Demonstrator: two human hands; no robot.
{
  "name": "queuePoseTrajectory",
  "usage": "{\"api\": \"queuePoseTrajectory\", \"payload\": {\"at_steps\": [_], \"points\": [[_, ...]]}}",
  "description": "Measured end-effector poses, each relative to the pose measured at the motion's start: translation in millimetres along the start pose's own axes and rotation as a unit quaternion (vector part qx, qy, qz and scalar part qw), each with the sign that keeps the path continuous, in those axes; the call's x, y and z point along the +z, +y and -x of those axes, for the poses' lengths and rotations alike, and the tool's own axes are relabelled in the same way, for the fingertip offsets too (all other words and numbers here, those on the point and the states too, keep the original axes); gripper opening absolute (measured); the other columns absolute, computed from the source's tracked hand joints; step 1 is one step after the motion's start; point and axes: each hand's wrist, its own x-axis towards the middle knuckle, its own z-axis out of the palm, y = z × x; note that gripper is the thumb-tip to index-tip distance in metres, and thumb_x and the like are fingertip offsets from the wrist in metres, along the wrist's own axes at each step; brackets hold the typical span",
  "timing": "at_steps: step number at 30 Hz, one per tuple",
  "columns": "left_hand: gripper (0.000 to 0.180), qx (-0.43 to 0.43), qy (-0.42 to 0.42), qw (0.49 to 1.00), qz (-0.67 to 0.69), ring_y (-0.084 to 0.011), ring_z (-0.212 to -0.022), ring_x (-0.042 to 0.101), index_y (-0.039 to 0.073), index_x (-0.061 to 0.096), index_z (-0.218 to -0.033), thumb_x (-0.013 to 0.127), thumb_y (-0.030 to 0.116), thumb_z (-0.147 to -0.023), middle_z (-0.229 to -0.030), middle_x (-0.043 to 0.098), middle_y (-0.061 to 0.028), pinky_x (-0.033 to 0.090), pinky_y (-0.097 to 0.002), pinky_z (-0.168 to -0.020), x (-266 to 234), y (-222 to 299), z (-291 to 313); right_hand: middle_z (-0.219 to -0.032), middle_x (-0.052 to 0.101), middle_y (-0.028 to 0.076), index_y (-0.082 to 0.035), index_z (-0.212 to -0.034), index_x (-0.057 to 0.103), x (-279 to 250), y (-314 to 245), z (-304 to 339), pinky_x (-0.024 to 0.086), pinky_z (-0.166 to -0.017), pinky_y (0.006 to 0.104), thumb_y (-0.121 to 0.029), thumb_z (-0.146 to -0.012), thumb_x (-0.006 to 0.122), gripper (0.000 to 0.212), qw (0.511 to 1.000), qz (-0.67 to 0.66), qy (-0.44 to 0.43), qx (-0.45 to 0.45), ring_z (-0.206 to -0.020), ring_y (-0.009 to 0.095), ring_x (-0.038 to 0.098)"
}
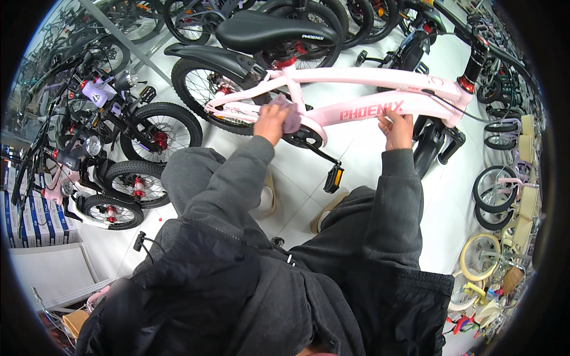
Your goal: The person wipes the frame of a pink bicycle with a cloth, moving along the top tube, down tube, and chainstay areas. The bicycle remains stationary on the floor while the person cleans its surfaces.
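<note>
A pink bicycle (356, 111) with a black saddle stands across in front of me. My left hand (271, 123) is closed on a dusky purple cloth (291, 120) and presses it to the frame just below the seat tube, above the black crank. My right hand (396, 128) is at the lower edge of the wide down tube, toward the front wheel. Its fingers are bent and a little apart, with the tips against the tube. A pedal (334, 178) with an orange reflector hangs below, between my knees and the frame.
Small bicycles with a purple head tube (98, 94) and black tyres crowd the left side. Blue and white boxes (35, 207) are stacked beyond them. More bicycles line the back. Along the right stand small wheels (496, 188) and a cream-tyred one (481, 256).
</note>
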Motion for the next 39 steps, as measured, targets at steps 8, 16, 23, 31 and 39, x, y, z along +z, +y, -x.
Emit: {"api": "queuePoseTrajectory", "payload": {"at_steps": [8, 16, 23, 31, 39], "points": [[0.033, -0.051, 0.094, 0.994, -0.033, -0.0316, -0.102, 0.049, 0.009, 0.063, -0.098, 0.054, 0.000, -0.068, -0.113, 0.055, -0.0095, 0.044, -0.0385, -0.086, -0.7, -81.5, 22.8, -0.093, 0.057, 0.006, -0.007, -0.112, 0.042, -2.5, 1.3, -1.6, 0.046, -0.053, 0.0231, -0.004, -0.079, 0.055, 0.035, 1.000, 0.007, -0.001, 0.010, -0.064, 0.013, 0.059], [0.027, -0.392, 0.301, 0.850, 0.182, -0.0254, -0.077, 0.062, -0.005, 0.061, -0.098, 0.056, -0.005, -0.071, -0.083, 0.064, -0.0159, 0.047, -0.0336, -0.073, -20.8, -137.5, 29.9, -0.091, 0.057, 0.005, -0.007, -0.111, 0.042, -1.8, -1.4, -1.4, 0.046, -0.052, 0.0228, -0.005, -0.079, 0.055, 0.035, 1.000, 0.006, -0.004, 0.005, -0.063, 0.012, 0.058], [0.034, -0.307, 0.213, 0.924, 0.082, -0.0347, -0.098, 0.055, 0.002, 0.061, -0.104, 0.056, 0.002, -0.071, -0.111, 0.056, -0.0204, 0.042, -0.0366, -0.088, -4.0, -176.1, 0.7, -0.092, 0.057, 0.006, -0.006, -0.111, 0.042, -1.7, -2.3, 1.3, 0.046, -0.053, 0.0228, -0.005, -0.078, 0.056, 0.035, 1.000, 0.023, -0.011, 0.002, -0.064, 0.012, 0.059], [0.040, -0.271, 0.186, 0.937, 0.116, -0.0355, -0.096, 0.055, 0.003, 0.062, -0.102, 0.056, -0.004, -0.063, -0.109, 0.055, -0.0195, 0.042, -0.0395, -0.085, -7.3, -147.3, -2.1, -0.088, 0.059, 0.007, -0.006, -0.109, 0.043, 2.0, 1.1, 2.7, 0.049, -0.055, 0.0228, -0.005, -0.079, 0.056, 0.033, 0.999, 0.030, 0.007, -0.019, -0.066, 0.014, 0.059], [0.039, -0.163, 0.248, 0.950, 0.096, -0.0357, -0.096, 0.049, -0.002, 0.060, -0.102, 0.064, -0.003, -0.063, -0.109, 0.054, -0.0171, 0.039, -0.0405, -0.087, -16.6, -42.5, -12.8, -0.092, 0.056, 0.007, -0.006, -0.110, 0.040, 1.7, 1.4, 1.5, 0.046, -0.056, 0.0248, -0.004, -0.076, 0.057, 0.039, 1.000, 0.007, -0.003, -0.010, -0.065, 0.014, 0.058]]}}
